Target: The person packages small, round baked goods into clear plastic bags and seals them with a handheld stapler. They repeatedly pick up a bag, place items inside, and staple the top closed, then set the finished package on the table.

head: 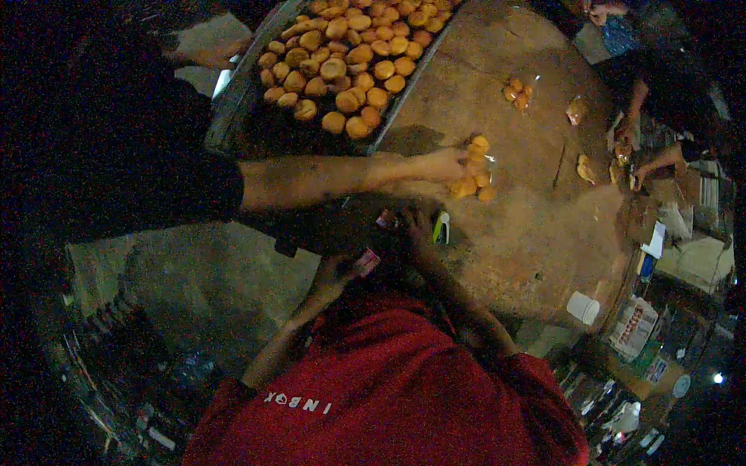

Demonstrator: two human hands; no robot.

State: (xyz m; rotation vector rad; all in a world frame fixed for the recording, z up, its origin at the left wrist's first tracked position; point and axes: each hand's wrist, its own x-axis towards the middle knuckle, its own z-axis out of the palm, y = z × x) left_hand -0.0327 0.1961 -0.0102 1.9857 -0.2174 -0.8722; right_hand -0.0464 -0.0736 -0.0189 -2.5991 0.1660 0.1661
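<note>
Both of my hands are in front of my red shirt, close to the near edge of a worn brown tabletop (524, 244). A small pink, paper-like piece (367, 262) is held in my left hand (342, 269). My right hand (417, 230) is in deep shadow, its fingers beside a green and white stapler-like tool (442, 227); whether it holds anything is unclear. Another small pinkish thing (384, 218) shows between the hands. Above them, a co-worker's hand (449, 166) rests at a cluster of round golden-brown baked pieces (479, 180), apparently in clear plastic.
A large dark tray (402, 96) of round baked pieces stands at the upper left. Small bagged portions (518, 93) lie farther along the table. A white cup (583, 307) stands near the right edge. Another person's hands (626, 154) are at the far right, beside stacked papers or boxes.
</note>
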